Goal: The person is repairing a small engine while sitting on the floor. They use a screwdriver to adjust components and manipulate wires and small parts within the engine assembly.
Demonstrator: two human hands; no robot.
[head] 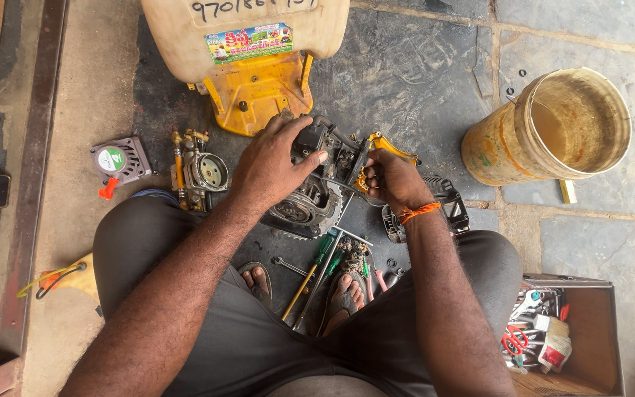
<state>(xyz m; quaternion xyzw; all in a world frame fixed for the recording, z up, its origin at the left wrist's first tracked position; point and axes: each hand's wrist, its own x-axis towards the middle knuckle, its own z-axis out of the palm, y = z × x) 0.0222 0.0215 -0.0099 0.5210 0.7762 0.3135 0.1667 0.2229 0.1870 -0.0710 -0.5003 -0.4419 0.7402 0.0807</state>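
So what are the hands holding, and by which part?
Left hand presses the top of the small engine; right hand closes its grip on the engine's yellow part.

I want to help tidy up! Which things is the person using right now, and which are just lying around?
In use:
- small engine, gripped by the left hand
- yellow part at the engine's side, next to the right hand

Lying about:
- bucket
- screwdrivers by the feet
- brass pump part
- grey cover
- toolbox
- sprayer tank
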